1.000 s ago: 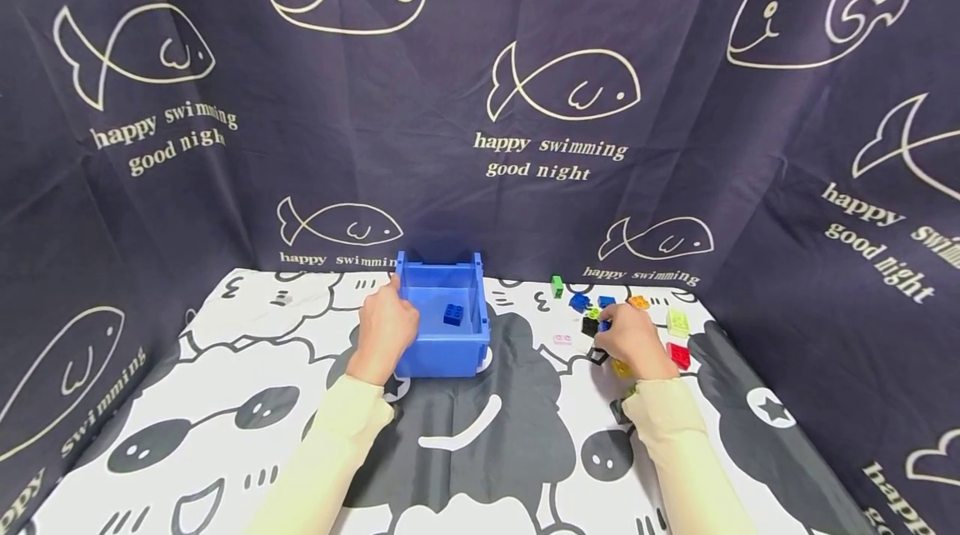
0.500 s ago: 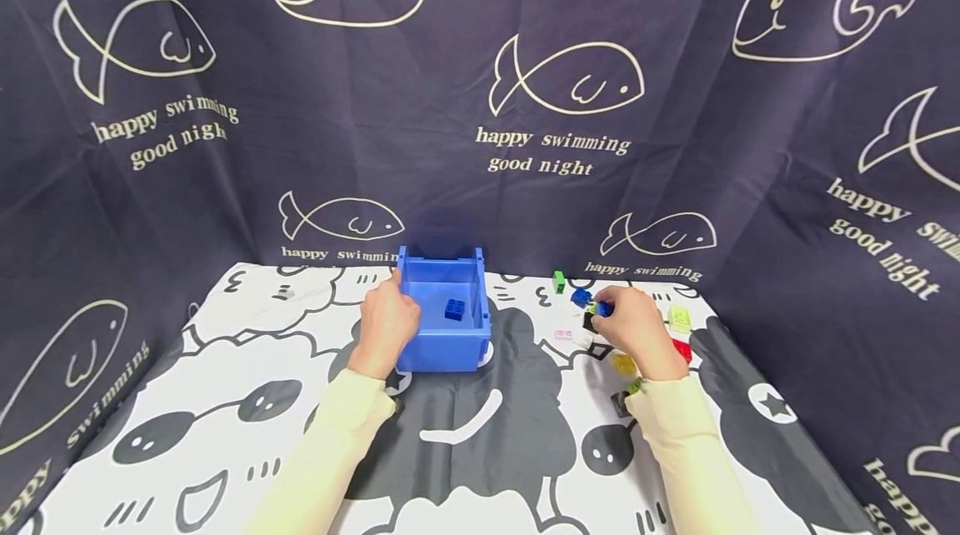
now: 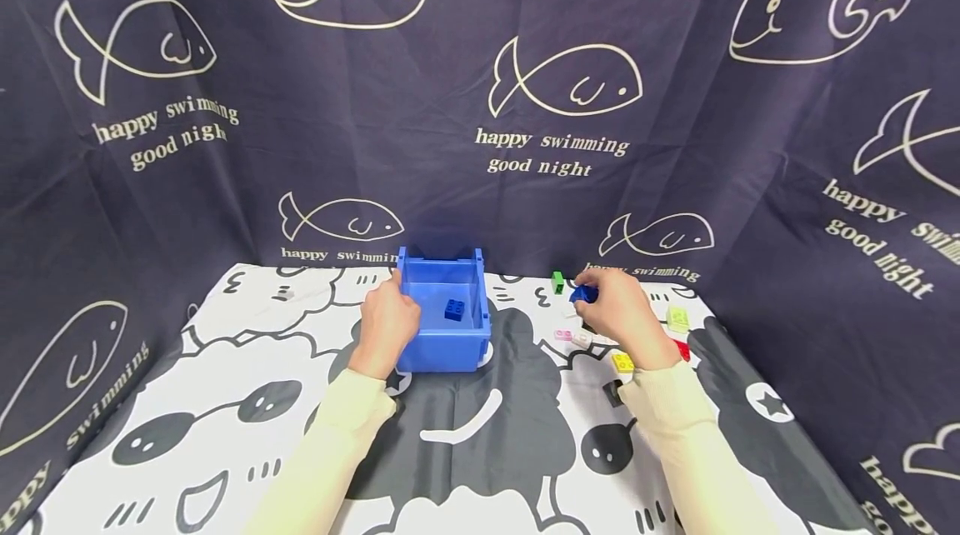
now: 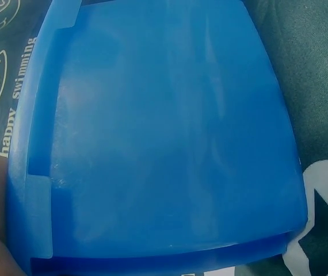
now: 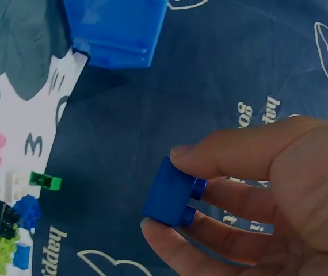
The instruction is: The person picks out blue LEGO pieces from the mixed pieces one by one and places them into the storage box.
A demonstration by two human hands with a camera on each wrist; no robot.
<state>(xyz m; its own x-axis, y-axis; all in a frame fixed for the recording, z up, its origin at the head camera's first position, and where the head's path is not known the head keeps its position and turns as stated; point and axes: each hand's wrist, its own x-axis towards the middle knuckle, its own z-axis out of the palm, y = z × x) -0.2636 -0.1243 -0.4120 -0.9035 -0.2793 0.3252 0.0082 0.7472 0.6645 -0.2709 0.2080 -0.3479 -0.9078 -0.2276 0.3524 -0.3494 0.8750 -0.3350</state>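
My left hand (image 3: pixel 388 320) holds the left wall of a blue plastic bin (image 3: pixel 442 352); in the left wrist view the bin's side (image 4: pixel 170 132) takes up most of the picture. Inside the bin lies a blue toy building brick (image 3: pixel 454 310). Over on the right, my right hand (image 3: pixel 626 310) pinches another blue building brick (image 5: pixel 167 192) between thumb and fingertips, its studs turned toward the palm. That brick is up off the table, above the scattered bricks, some of which the hand hides in the head view.
Around the right hand lie loose bricks: green (image 3: pixel 557 282), pink (image 3: pixel 563 335), yellow (image 3: pixel 622 362), red (image 3: pixel 681 349), pale lime (image 3: pixel 677 318) and black (image 3: pixel 612 392). More blue bricks (image 5: pixel 29 210) show in the right wrist view. A dark curtain (image 3: pixel 480 210) hangs behind the table.
My right hand has moved up and slightly left over the pile, carrying the blue brick away from the other bricks. The left hand and the bin have stayed put.
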